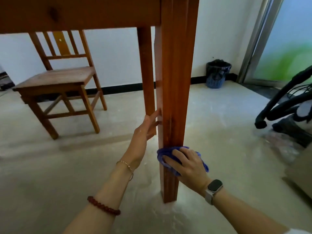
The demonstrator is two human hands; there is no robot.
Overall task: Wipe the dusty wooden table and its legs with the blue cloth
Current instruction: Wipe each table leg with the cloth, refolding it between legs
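**Blue cloth low on the near leg, foot not yet reached**

Well to the left of both grips, a wooden chair is seen on the dusty floor. Just behind the left hand stands the far leg of the bench; whether it has been wiped cannot be judged. The left grip is apart: its fingers are held straight and laid against the left face of the near leg, above and left of the right grip, apparently to steady it. A pale film is visible on that face, so it is judged to be left to do. The blue cloth is wrapped round the front of the near leg, low down. It is clamped under the right hand, whose fingers are curled over it, and bunches of cloth show above the fingers and past the hand's outer edge. Below the right grip, a short stretch of leg down to the foot is judged unwiped, with pale dust lying around it. The bench top is out of view, so its state cannot be told. Well to the right of the right grip, a bin and a vacuum cleaner are seen.
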